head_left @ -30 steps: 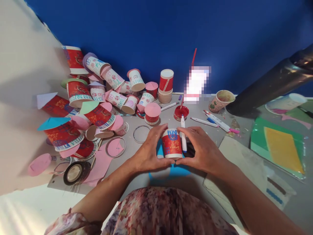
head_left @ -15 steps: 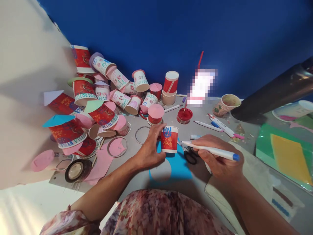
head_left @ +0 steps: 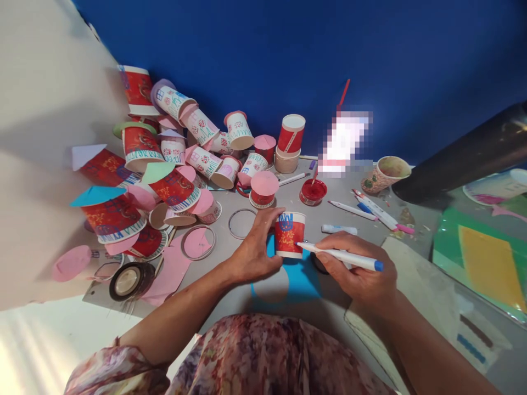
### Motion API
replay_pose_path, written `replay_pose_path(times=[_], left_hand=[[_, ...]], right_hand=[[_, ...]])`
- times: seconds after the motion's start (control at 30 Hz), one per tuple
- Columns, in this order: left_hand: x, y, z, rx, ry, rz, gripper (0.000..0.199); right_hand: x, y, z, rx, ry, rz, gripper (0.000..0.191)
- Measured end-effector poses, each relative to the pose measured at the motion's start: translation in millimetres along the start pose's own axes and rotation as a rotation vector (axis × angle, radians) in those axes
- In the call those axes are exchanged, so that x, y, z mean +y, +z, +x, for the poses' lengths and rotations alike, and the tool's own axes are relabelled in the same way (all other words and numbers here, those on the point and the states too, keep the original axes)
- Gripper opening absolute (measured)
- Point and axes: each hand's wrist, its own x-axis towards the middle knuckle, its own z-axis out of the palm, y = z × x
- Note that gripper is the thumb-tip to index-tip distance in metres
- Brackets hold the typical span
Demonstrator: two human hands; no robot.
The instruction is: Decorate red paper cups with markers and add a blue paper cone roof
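Note:
Between the thumb and fingers of my left hand (head_left: 256,247) is a red paper cup (head_left: 290,235) with a white rim, gold lettering and blue pen strokes along one side of its upper part. My right hand (head_left: 360,267) is closed round a white marker (head_left: 343,255) with a blue end; its tip is at the cup's right side, near the lower lettering. Whether the tip touches the cup I cannot tell. Below the cup lies a sheet of blue paper (head_left: 302,282) with a round hole. Black-handled scissors (head_left: 320,263) are mostly hidden behind my right hand.
Decorated paper cups with paper roofs (head_left: 173,186) are piled at the left. Two stacked cups (head_left: 291,137) stand at the back, near a red paint pot (head_left: 313,192) holding a brush. Several markers (head_left: 376,211) and a patterned cup (head_left: 385,174) lie rightward. A tape roll (head_left: 130,281) sits front left.
My right hand has moved left, bringing the marker's tip to the cup and covering more of the scissors. The left hand still holds the cup. The view has shifted slightly.

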Motion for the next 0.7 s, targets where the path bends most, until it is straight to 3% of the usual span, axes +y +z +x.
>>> replay_pose_path(times=[0.7], left_hand=[[-0.1,-0.3,0.6,-0.008,0.04,0.021,0.097]], right_hand=[[-3.5,1.4,3.9,-0.032,0.026,-0.072,0.007]])
